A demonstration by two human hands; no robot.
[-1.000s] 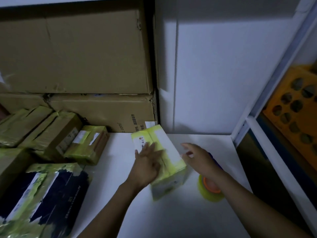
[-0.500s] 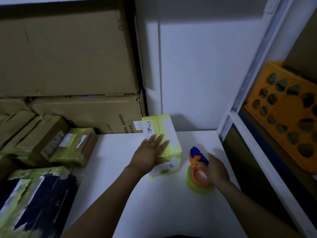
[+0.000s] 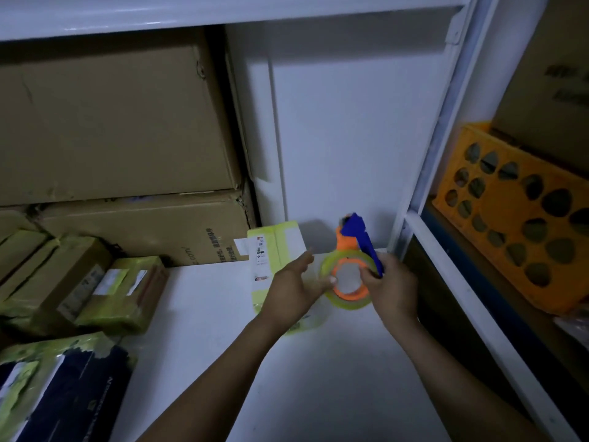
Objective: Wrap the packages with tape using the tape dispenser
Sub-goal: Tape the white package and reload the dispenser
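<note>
Glossy yellow-taped package (image 3: 280,247), plastic tape dispenser (image 3: 352,250), matt cardboard boxes (image 3: 111,122)

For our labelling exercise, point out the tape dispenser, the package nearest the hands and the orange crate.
tape dispenser (image 3: 345,243): head view, orange body above the roll.
package (image 3: 275,244): head view, yellow-taped top face.
orange crate (image 3: 506,205): head view, solid middle of its holed wall.

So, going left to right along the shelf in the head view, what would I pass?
dark package → small taped box → yellow package → tape dispenser → orange crate
</note>
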